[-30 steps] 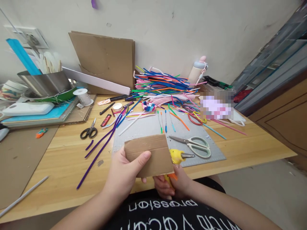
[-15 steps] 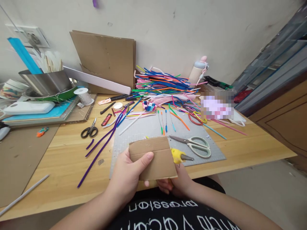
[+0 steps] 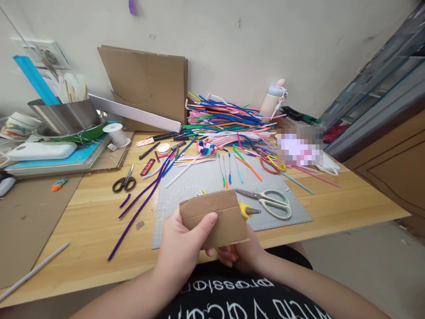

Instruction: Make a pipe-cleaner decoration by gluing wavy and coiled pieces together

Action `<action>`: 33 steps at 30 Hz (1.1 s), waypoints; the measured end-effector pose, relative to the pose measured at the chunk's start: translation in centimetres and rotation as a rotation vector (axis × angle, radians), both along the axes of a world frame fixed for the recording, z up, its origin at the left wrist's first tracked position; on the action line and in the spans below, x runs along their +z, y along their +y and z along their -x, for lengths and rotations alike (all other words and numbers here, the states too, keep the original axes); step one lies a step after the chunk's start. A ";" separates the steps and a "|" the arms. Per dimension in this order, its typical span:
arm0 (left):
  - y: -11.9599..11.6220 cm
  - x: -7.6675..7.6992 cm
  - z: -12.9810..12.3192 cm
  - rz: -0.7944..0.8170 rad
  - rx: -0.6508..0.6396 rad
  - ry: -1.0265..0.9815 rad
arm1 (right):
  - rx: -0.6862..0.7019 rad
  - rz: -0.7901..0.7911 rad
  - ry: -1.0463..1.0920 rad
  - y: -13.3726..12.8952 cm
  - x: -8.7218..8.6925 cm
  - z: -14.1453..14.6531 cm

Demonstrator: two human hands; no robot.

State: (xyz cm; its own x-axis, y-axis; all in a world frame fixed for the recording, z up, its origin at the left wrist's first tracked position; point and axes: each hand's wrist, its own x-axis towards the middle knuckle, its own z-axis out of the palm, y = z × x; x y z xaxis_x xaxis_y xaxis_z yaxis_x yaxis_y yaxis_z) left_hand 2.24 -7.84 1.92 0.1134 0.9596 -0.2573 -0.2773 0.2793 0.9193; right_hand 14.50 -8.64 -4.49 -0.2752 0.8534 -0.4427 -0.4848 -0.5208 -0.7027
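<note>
My left hand (image 3: 186, 237) grips a small rectangular piece of cardboard (image 3: 215, 219), thumb on the face towards me and fingers behind it. Beneath and behind the cardboard, my right hand (image 3: 241, 252) is wrapped round a yellow glue gun (image 3: 246, 211). Only the gun's yellow front and grey metal nozzle show past the cardboard's right edge, pointing right; the rest is mostly hidden. Just beyond lies a pair of scissors with pale green handles (image 3: 275, 204) on the grey cutting mat (image 3: 299, 215). Several thin coloured pieces (image 3: 230, 170) stand in a row on the mat.
Pipe cleaners (image 3: 229, 115) are heaped at the back, with purple ones (image 3: 142, 208) on the left. Black-handled scissors (image 3: 124, 180) lie near a red lighter-like item (image 3: 147, 167). Large cardboard sheets (image 3: 146, 88) lean on the wall. A bottle (image 3: 272, 101) stands back right.
My left hand has shifted slightly right and tilted the cardboard, which now covers more of the glue gun. The gun's nozzle has moved a little left and up. Both grips are unchanged.
</note>
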 end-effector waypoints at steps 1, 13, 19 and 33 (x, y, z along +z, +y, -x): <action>0.0 0.0 0.0 -0.001 0.004 -0.001 | -0.021 0.000 -0.011 0.0 -0.1 0.0; 0.2 -0.3 -0.5 -0.018 0.033 -0.034 | -0.089 -0.027 -0.053 0.0 -0.6 -0.1; 0.2 -0.4 -0.6 -0.016 0.067 -0.072 | -0.041 0.050 0.041 0.2 -0.9 -0.1; 0.5 -0.1 0.3 0.007 0.129 -0.067 | 0.231 -0.001 0.365 0.7 -0.6 -1.6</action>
State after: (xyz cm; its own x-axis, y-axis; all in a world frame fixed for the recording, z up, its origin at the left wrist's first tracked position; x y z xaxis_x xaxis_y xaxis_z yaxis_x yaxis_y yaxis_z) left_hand 1.90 -7.36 1.78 0.0065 0.9654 -0.2605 -0.3722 0.2441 0.8955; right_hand 16.12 -7.94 -5.09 -0.5972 0.7516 -0.2800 -0.5725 -0.6440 -0.5074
